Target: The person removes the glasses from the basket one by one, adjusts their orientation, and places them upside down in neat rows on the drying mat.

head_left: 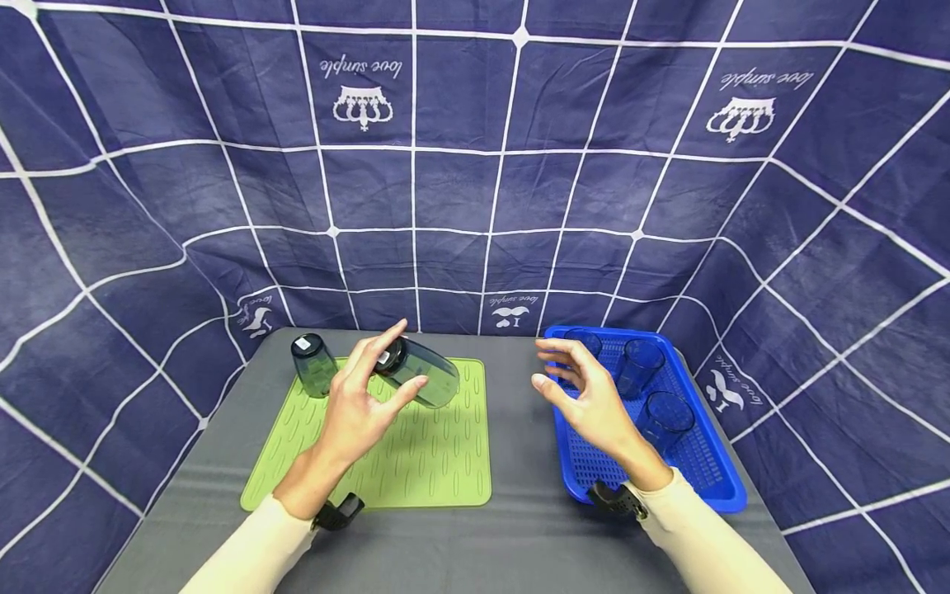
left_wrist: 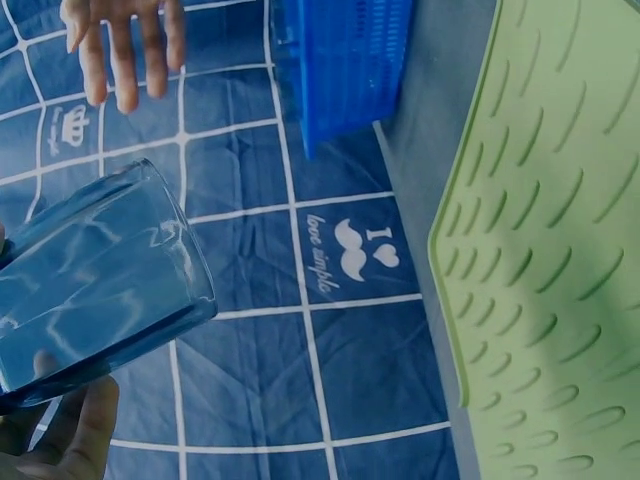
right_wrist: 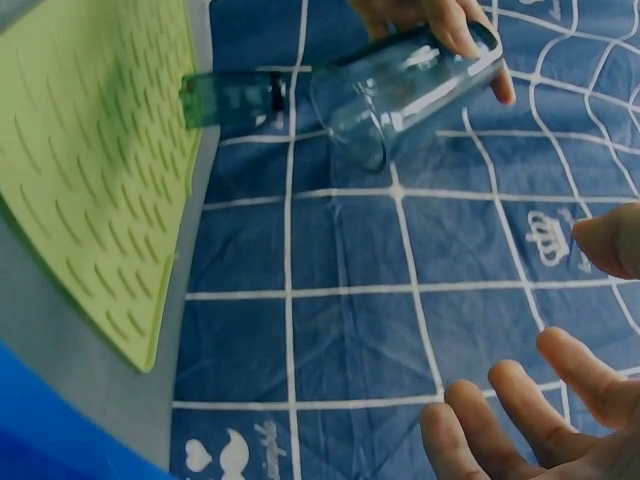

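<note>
A clear bluish drinking glass with a dark base is gripped near that base by my left hand, thumb on one side and fingers on the other. It tilts over the green ridged mat, its open rim pointing right and down; the right wrist view shows the glass from the rim side. A second glass stands upside down at the mat's far left corner. My right hand hovers at the left side of the blue basket, fingers spread and slightly bent, holding nothing.
Three glasses stand in the basket, among them a near one and a far one; the third is partly behind my right hand. A grey tabletop lies under everything. A blue gridded cloth hangs around the back and sides.
</note>
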{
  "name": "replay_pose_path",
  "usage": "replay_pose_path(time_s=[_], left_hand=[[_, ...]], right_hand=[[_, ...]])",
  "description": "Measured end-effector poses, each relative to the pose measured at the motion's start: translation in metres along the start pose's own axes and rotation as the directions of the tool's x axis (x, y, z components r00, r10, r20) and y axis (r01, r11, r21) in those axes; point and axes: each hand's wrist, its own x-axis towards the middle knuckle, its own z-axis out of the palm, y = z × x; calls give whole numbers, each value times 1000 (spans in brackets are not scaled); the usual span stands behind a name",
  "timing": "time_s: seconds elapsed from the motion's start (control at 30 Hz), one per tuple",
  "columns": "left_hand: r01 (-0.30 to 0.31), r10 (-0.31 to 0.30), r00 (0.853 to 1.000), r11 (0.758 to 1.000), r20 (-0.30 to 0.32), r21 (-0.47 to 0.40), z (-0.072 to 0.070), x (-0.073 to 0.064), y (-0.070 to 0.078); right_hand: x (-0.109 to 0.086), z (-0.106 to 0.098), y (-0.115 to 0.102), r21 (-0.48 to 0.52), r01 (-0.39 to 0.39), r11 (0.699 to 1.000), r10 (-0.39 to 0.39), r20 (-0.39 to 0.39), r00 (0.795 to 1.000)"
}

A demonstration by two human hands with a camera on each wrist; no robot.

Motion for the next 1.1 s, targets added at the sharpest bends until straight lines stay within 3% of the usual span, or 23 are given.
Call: replay_pose_path(time_s=[0.27,0.57,0.77,1.1], left_hand=[[49,-50,998,998,23,34,1,1,-12],[29,-29,1000,998,2,62,6,5,-29],[47,-46,999,996,-12,80,8,8,-39],[100,-99,995,991,-14,86,9,10,-52]], right_hand=[[9,-13,11,-91,-16,996,15,-14,1000],[17,-28,23,-205,-26,978,20,-34,999],[22,-38,32,-277,-23,961,9,-51,999],[29,-52,44,-318,-28,948,5,-72,997]])
